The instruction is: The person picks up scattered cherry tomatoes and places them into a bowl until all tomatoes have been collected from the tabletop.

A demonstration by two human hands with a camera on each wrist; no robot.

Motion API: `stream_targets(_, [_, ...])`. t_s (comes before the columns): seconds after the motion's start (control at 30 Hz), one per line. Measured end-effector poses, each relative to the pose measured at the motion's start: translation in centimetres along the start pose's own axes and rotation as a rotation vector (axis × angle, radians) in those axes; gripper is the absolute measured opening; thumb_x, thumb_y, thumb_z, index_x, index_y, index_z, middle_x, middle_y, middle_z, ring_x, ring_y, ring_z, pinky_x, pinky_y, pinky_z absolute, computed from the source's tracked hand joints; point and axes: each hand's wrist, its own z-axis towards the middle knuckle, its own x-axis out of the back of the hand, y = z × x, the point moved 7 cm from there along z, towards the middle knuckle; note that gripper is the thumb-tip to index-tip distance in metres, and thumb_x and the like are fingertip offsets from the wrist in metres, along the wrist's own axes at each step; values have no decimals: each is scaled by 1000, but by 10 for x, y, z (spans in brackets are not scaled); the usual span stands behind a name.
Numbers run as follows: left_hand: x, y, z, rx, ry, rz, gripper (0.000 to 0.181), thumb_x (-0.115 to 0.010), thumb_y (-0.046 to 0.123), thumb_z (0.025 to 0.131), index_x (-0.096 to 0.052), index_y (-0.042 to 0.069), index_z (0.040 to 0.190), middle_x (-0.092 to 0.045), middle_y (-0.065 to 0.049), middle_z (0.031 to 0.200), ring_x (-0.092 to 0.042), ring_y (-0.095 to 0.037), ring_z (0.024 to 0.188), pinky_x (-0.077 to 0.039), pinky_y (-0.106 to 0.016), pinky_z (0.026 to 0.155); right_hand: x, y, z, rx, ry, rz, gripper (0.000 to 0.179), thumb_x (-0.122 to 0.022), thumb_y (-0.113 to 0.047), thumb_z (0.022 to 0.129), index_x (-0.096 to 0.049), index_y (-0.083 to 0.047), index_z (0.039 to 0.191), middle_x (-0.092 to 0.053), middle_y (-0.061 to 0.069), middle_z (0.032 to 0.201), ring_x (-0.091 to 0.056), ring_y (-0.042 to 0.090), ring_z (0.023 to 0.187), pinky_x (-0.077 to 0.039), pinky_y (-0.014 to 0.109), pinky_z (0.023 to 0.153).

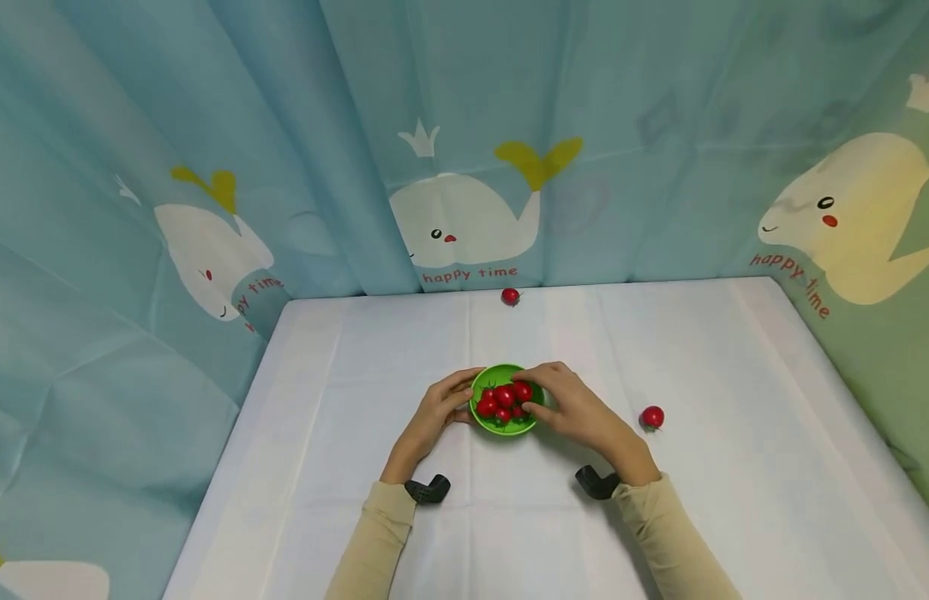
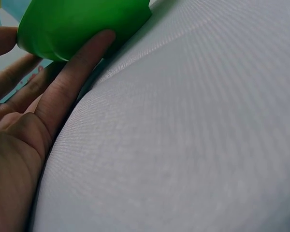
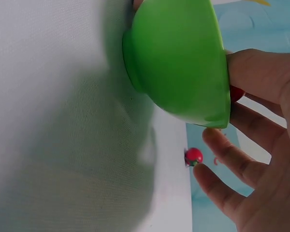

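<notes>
A green bowl (image 1: 500,374) stands on the white-covered table with several red cherry tomatoes (image 1: 505,396) inside. My left hand (image 1: 437,410) holds it from the left, the thumb low against its outer wall and fingertips near the rim. On the opposite side my right hand (image 1: 576,407) reaches over the rim and pinches a cherry tomato (image 1: 522,391) between thumb and fingers, at the bowl's right part. In the right wrist view the bowl's wall (image 3: 179,63) hides most of that tomato (image 3: 236,93).
One loose cherry tomato (image 1: 651,417) lies right of my right hand. Another tomato (image 1: 511,297) sits at the table's far edge, by a blue curtain (image 1: 464,83) printed with whales. Dark devices (image 1: 597,482) are worn at both wrists.
</notes>
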Motion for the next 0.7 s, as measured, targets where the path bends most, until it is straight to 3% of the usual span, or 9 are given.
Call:
stream_targets(0.47, [0, 3, 1, -1, 9, 9, 47, -51, 25, 109, -49, 11, 154, -56, -18, 153, -68, -13, 116, -62, -26, 84, 3, -4, 5, 30, -66, -87, 33, -77, -19, 95, -71, -14, 127, -72, 0, 127, -59, 30, 126, -51, 53, 106])
stream_targets(0.7, [0, 2, 0, -7, -11, 11, 49, -50, 24, 110, -47, 7, 156, -53, -21, 155, -68, -13, 118, -63, -28, 86, 12, 1, 16, 24, -97, 15, 30, -73, -18, 98, -70, -11, 128, -71, 2, 129, -60, 28, 127, -50, 52, 110])
